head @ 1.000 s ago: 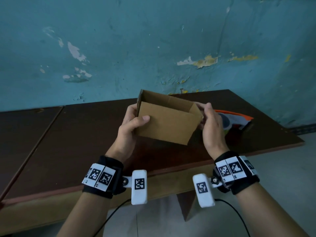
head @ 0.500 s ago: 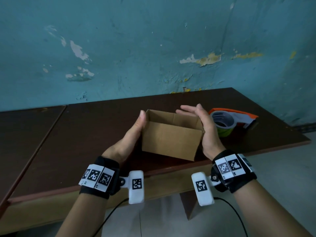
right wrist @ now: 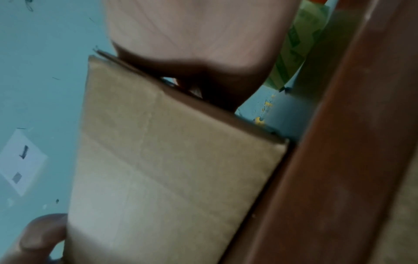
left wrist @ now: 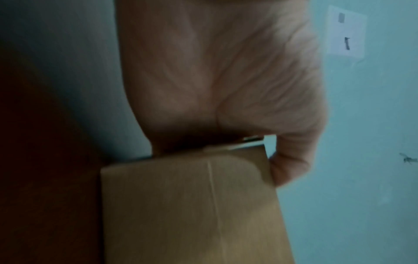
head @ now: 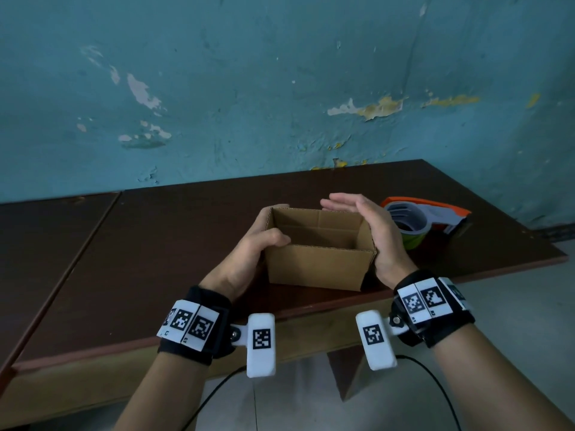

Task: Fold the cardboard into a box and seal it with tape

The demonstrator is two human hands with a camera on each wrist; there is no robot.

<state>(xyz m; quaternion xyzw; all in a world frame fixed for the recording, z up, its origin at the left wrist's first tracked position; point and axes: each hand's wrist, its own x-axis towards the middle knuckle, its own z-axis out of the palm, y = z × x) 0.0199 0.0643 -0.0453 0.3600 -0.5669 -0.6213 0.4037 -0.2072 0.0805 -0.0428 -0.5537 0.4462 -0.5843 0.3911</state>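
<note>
1. From the head camera I see the small brown corrugated cardboard box [head: 320, 244] standing open-topped near the front edge of the dark brown wooden table [head: 155, 259], between my two hands. My left hand [head: 249, 253] grasps its left wall, with the thumb hooked over the near rim and the fingers behind. My right hand [head: 370, 231] is released: fingers straight, palm flat along the right wall, fingertips reaching past the far corner. The orange and white tape dispenser with a green roll [head: 429, 222] lies just beyond the right hand, outboard of it.

2. I judge the box light and fairly stiff along its creases, but the open walls would flex if squeezed mid-panel. I would hold it at the corners or rim, and the surface looks dry, not slippery.

3. The left wrist camera, blurred, adds what the head view hides: the outer face of the left wall [left wrist: 192, 205] with a vertical crease, the palm against its upper edge, and a thumb tip [left wrist: 289, 169] curled at the corner.

4. The right wrist camera shows the right wall [right wrist: 169, 160] from below, the table's reddish front edge [right wrist: 339, 160] and the green roll [right wrist: 294, 44] behind the palm, which the left wrist view never catches. I cannot tell from here whether the bottom flaps are taped.
</note>
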